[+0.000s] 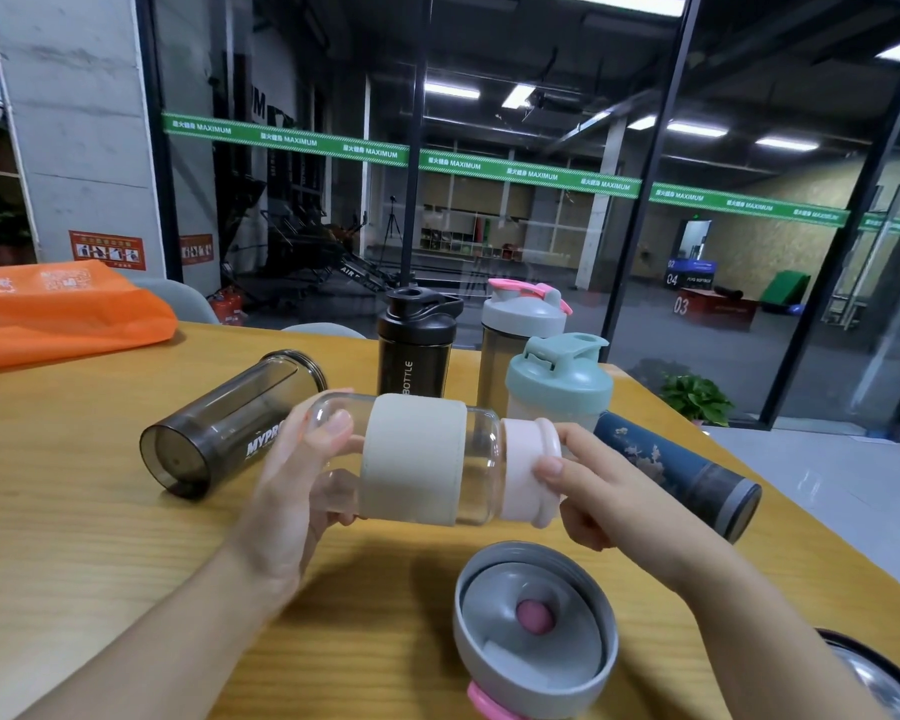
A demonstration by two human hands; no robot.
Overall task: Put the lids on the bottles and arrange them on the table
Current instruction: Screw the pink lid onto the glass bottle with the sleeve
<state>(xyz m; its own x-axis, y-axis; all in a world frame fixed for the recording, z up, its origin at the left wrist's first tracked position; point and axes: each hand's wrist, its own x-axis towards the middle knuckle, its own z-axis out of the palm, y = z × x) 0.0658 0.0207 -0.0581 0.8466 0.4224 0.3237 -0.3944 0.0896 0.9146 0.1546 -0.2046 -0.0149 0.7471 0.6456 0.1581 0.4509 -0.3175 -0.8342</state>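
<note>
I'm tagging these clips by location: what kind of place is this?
Probably a gym's lounge or front area. Through the glass wall with a green "MAXIMUM" strip you can see exercise machines and numbered jump boxes. The shaker bottles on the wooden table fit too.

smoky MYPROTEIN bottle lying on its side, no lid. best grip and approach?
Judging by its pose, grip the smoky bottle mid-barrel from above, fingers across its width. It lies with base toward the camera and open mouth away; the straight round wall gives the surest hold and tips upright easily.
</note>
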